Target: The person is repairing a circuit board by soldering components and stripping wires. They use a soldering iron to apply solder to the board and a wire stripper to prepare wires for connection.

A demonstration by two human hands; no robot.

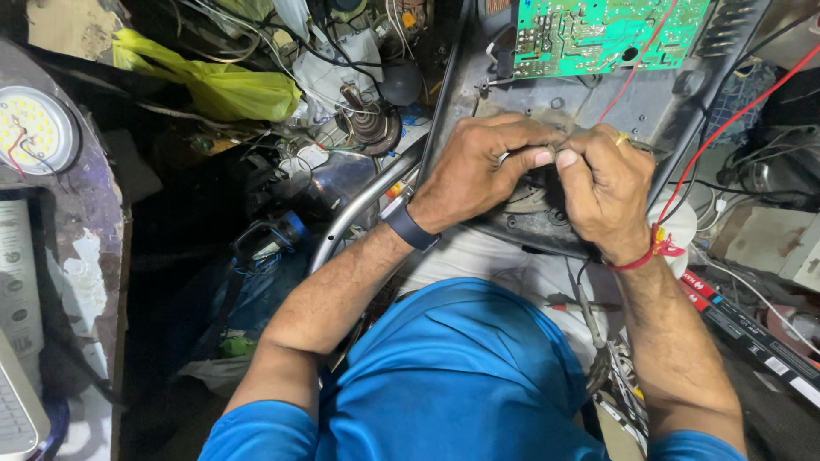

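Wire ends, thin and pale [547,155], sit pinched between the two hands just above a dark metal chassis [598,107] that leans against the person's lap, below a green circuit board [598,34] screwed to its upper part. The left hand [478,166] is curled closed with its thumb and forefinger pressing on the small piece, and the right hand [606,192] is closed in the same way, thumb tip meeting the left thumb tip so that the two touch; what exactly lies between the fingertips is mostly hidden, so I cannot tell whether it is bare strand or a small connector. Judging from its thinness, it should be very light and limp, easy to bend and easy to kink or snap if twisted hard, and it probably slips on dry skin, so a fingertip pinch close to the end, as shown, looks the sensible hold. The chassis looks stiff and fairly heavy, with sharp sheet edges, best braced by its rim rather than by the board. A red wire [726,124] runs from the board down past the right wrist, which wears a red thread band [658,248]; the left wrist carries a dark watch strap [408,226]. A round LED panel [32,128] glows at far left, beside a yellow plastic bag [222,85].
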